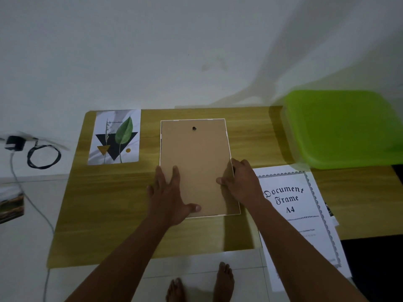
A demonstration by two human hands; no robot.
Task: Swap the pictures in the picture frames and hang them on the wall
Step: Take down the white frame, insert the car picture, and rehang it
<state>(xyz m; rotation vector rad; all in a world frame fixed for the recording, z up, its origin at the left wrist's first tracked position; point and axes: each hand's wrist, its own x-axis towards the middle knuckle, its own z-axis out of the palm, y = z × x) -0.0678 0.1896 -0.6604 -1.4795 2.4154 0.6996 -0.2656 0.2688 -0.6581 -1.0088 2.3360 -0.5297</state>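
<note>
Where it lies face down in the middle of the bench, the picture frame shows a brown backing board, a thin white rim and a small black hanger near its far edge. Of the hands, the left hand presses flat on it, fingers spread, and the right hand grips its right edge. A sheet just beside it reads "Document Frame A4".

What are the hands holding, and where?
The right hand grips the picture frame at its right edge; the left hand only presses flat on it.
</note>
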